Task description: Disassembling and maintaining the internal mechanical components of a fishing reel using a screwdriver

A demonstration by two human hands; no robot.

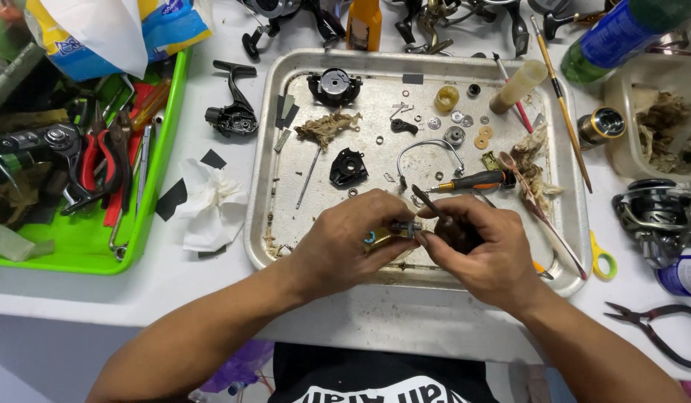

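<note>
— Head view: why are your hands low over the tray?
— Your left hand pinches the small part at lower centre; your right hand grips a brush, so loose bits fall inside.

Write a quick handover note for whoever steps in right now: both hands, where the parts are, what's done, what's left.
Left hand: pinching a small brass and blue part over the metal tray.
Right hand: holding a thin dark tool against that part.
Parts: washers, black housing pieces, wire bail and orange screwdriver lie in the tray; reel body rests left of it.
Done: reel is apart.
Left: loose parts remain unassembled.
</note>
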